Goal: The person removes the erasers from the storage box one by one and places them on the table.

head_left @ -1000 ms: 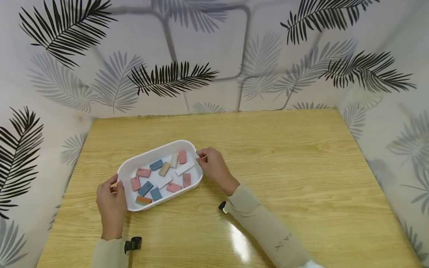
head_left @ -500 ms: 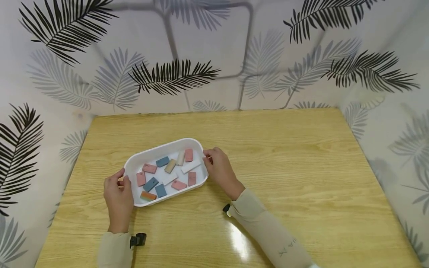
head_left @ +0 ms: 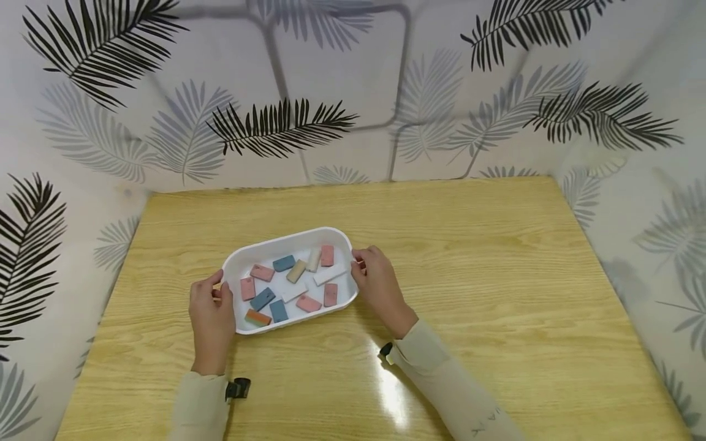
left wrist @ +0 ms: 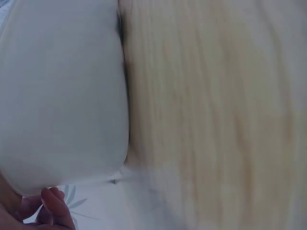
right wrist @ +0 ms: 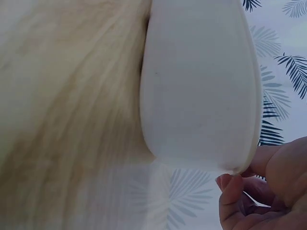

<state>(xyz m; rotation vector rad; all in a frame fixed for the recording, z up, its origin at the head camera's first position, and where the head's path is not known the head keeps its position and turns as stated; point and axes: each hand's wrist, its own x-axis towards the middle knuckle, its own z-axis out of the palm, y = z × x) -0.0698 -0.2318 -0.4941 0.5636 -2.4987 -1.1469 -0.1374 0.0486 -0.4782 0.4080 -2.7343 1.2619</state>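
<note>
Your bare left hand [head_left: 212, 318] extends from a beige fabric left sleeve [head_left: 200, 407], the forearm nearly vertical in the head view, with thumb and fingers bent toward your right in a pinch. Your bare right hand [head_left: 382, 289] ends a forearm slanting up from the lower right in a beige fabric right sleeve [head_left: 458, 392], its thumb and fingers pinching toward your left. Both hands stand well apart, fingertips facing, the right slightly farther forward.
</note>
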